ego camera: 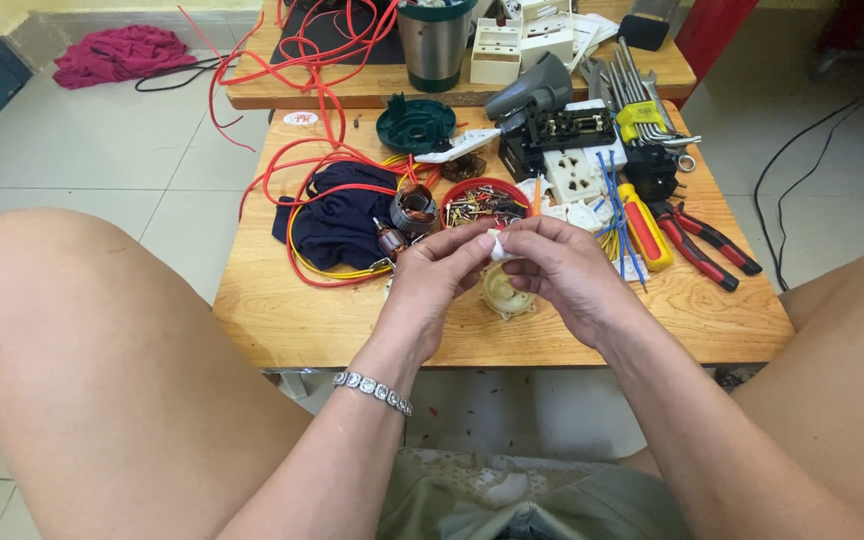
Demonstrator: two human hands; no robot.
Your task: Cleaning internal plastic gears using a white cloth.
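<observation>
Under the hands, the table (pixel 282 320) is matt, grainy wood. Left of them lies soft dark cloth (pixel 342 225); just beyond, a glossy red plastic bowl (pixel 485 187) (metal screws inside). Right: rubbery-handled pliers (pixel 707 240).

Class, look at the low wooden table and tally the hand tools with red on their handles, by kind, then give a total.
Red-handled pliers: 1
Yellow and red screwdriver: 1
Total: 2
Both lie to the right of the right hand.
</observation>
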